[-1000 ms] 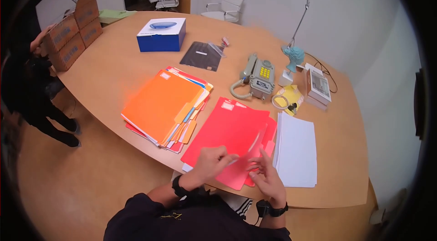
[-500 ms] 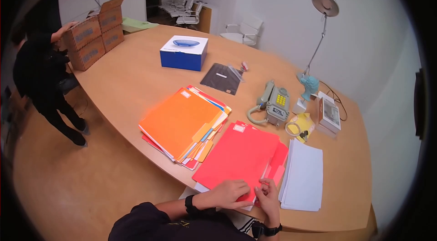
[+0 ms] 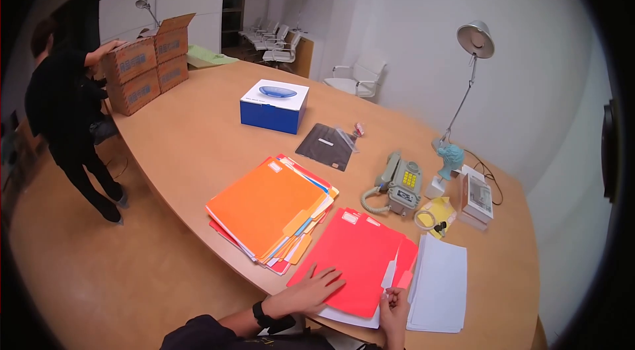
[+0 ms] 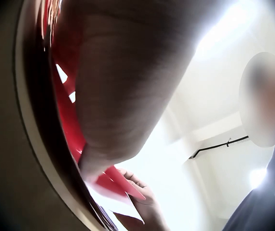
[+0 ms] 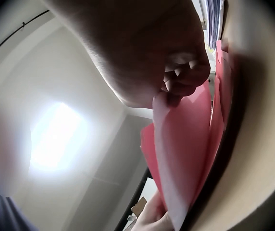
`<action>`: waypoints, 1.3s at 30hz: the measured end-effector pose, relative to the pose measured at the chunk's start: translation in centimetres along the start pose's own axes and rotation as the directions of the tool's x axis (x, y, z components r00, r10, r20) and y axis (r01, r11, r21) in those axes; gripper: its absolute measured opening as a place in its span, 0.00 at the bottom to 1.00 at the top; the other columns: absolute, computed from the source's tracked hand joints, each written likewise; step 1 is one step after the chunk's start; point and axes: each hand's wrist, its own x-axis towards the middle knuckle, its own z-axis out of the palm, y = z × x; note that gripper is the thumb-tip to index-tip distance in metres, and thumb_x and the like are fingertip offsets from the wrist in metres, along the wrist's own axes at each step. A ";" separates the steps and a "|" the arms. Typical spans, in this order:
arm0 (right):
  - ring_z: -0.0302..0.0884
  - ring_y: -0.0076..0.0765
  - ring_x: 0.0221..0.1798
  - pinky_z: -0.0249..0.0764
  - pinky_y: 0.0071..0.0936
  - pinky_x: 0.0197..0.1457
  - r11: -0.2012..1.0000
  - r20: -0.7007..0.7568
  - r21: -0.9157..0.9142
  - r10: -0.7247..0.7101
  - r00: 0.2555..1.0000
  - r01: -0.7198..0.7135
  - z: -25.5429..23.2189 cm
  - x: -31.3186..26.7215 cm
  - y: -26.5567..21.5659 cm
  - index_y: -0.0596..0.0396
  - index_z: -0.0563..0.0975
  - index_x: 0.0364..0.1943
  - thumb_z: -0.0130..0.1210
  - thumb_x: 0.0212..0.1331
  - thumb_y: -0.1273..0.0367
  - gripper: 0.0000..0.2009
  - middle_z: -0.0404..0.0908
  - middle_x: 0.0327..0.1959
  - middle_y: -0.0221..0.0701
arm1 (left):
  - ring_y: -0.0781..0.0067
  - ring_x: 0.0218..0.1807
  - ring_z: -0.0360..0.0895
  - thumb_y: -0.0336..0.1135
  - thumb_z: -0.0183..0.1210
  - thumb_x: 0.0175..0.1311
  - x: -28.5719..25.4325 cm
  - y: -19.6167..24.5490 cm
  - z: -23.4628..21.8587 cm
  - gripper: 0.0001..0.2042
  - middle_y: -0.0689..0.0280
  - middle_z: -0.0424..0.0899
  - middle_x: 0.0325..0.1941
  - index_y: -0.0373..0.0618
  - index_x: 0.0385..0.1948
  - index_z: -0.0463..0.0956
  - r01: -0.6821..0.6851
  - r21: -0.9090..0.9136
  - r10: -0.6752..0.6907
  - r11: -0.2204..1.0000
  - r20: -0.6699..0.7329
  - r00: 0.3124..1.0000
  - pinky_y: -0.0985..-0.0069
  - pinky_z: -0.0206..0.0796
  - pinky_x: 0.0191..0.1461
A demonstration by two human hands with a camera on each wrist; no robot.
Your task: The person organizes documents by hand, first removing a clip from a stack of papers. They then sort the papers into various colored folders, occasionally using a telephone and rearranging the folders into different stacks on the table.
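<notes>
Red folders [image 3: 362, 257] lie near the table's front edge, with white sheets showing under their lower edge. My left hand [image 3: 309, 292] rests on the lower left of the top folder, fingers spread. At the folder's lower right, my right hand [image 3: 394, 310] pinches an edge, its fingers curled; a white strip shows just above it. In the right wrist view the right hand [image 5: 176, 72] grips the edge of a lifted sheet [image 5: 181, 144], pale red. The left wrist view shows the left hand [image 4: 123, 96] over red folders [image 4: 67, 120], its fingertips mostly hidden.
Left of the red folders is a stack topped by an orange folder [image 3: 264, 204]; to their right lie white papers [image 3: 440, 284]. Farther back are a telephone [image 3: 401, 185], dark folder [image 3: 327, 145], blue box [image 3: 271, 115], lamp [image 3: 475, 39], cartons [image 3: 135, 76] and a standing person [image 3: 63, 99].
The raised red cover has come down flat. My left hand has gone from curled fingers to spread on the folder; my right hand has closed on the lower right edge. The head view has shifted.
</notes>
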 end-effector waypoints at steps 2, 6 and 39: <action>0.58 0.11 0.24 0.54 0.15 0.25 0.998 -0.017 -0.054 -0.021 1.000 0.020 -0.5 0.1 0.0 0.60 0.72 0.41 0.55 0.63 0.78 0.06 0.65 0.21 0.18 | 0.50 0.74 0.57 0.33 0.60 0.51 -0.4 -0.7 0.5 0.33 0.51 0.62 0.71 0.41 0.64 0.65 0.020 -0.069 -0.025 0.997 -0.073 0.997 0.34 0.44 0.72; 0.59 0.12 0.24 0.57 0.16 0.26 0.989 -0.070 -0.143 -0.034 0.997 0.023 -1.4 0.2 -0.4 0.63 0.72 0.43 0.54 0.63 0.78 0.07 0.66 0.21 0.19 | 0.54 0.70 0.64 0.27 0.60 0.44 -1.5 -1.4 -0.3 0.32 0.55 0.69 0.67 0.41 0.59 0.71 0.082 -0.131 -0.109 0.988 -0.220 0.969 0.36 0.44 0.73; 0.77 0.48 0.47 0.75 0.39 0.47 0.982 -0.234 0.084 0.186 0.954 -0.171 1.3 -2.4 6.3 0.55 0.73 0.55 0.54 0.64 0.67 0.17 0.78 0.47 0.46 | 0.51 0.74 0.55 0.56 0.47 0.65 -2.3 -7.0 3.2 0.31 0.55 0.61 0.71 0.48 0.66 0.62 0.115 -0.365 -0.130 0.924 -0.015 0.991 0.40 0.42 0.73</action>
